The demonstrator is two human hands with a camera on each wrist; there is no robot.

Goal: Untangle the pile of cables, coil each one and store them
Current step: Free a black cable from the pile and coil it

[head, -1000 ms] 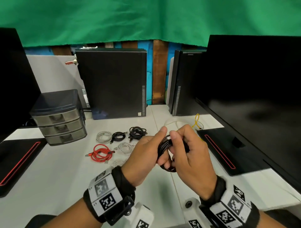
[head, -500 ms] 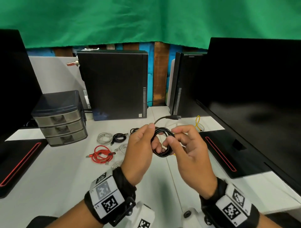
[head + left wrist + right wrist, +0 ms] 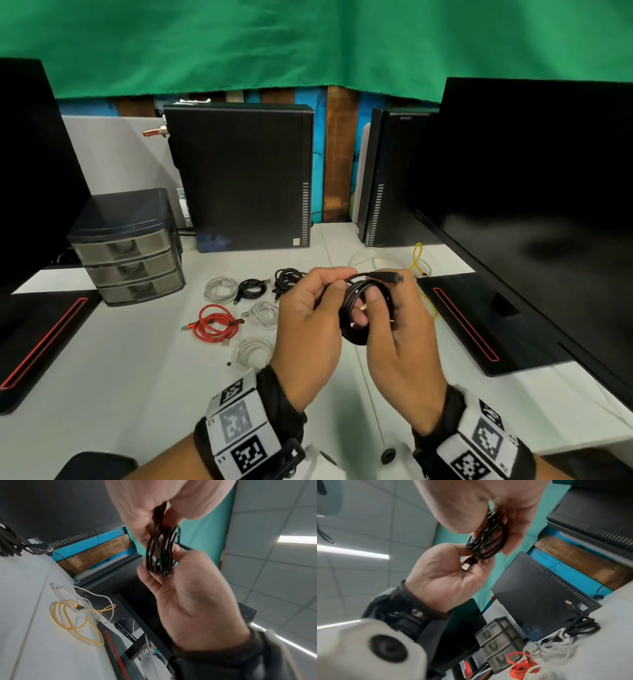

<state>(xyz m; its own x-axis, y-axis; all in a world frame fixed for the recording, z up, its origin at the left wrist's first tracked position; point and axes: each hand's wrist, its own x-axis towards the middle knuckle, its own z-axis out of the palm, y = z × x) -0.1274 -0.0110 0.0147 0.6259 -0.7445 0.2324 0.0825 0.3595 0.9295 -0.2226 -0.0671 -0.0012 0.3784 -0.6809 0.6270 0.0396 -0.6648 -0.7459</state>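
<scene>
Nearly coiled: black cable held in both hands

Both hands hold the black cable (image 3: 363,315) above the surface (image 3: 144,370). The left hand (image 3: 308,329) pinches the coil; the right hand (image 3: 400,329) curls around its loops. Ideally, the loose plug end (image 3: 387,277) is tucked without loosening them. Finished coils (image 3: 219,320) and the drawer unit (image 3: 130,246) lie left; yellow and white cables (image 3: 75,616), still tangled, lie behind.

Your bare left hand (image 3: 308,318) and right hand (image 3: 399,337) wear black wrist straps (image 3: 274,394) with white square-coded marker bands (image 3: 239,435) and white camera housings (image 3: 368,649)
</scene>
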